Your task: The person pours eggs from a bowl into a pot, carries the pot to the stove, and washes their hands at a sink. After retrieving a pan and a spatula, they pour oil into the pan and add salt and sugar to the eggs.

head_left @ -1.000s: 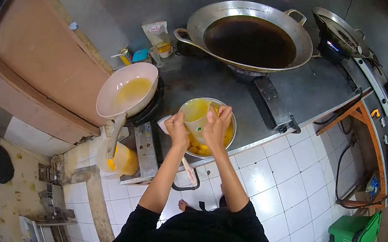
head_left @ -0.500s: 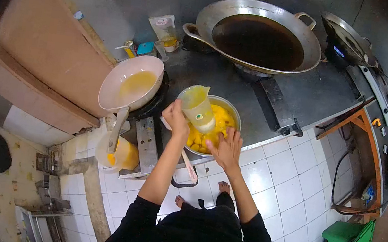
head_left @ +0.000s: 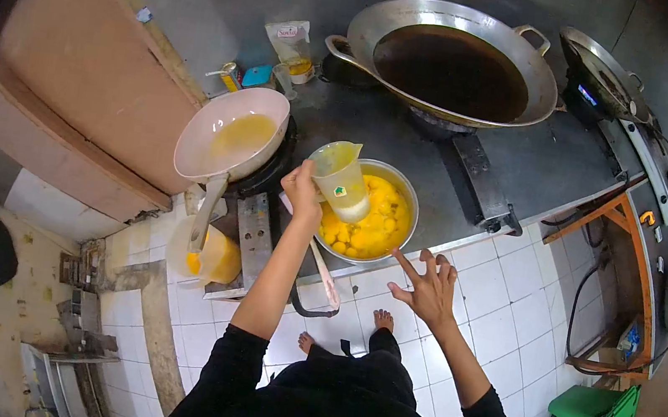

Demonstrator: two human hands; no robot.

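My left hand (head_left: 302, 191) grips a clear plastic measuring cup (head_left: 337, 171) by its handle side. The cup is tilted over a metal bowl (head_left: 410, 219), with something whitish at its bottom. Many yellow egg yolks (head_left: 377, 231) in yellow liquid lie in the bowl. To the bowl's right, over the floor, my right hand (head_left: 428, 292) is empty, its fingers spread and apart from the bowl.
A pink pan (head_left: 191, 139) with a little oily liquid rests on the left burner. Behind stands a large wok (head_left: 481, 24) of dark liquid. A plastic jug (head_left: 222, 260) is at the lower left, a green bin (head_left: 577, 413) at the lower right.
My right hand has moved from above the yolks to the right and down, away from the bowl. My left hand still holds the cup, almost in the same place.
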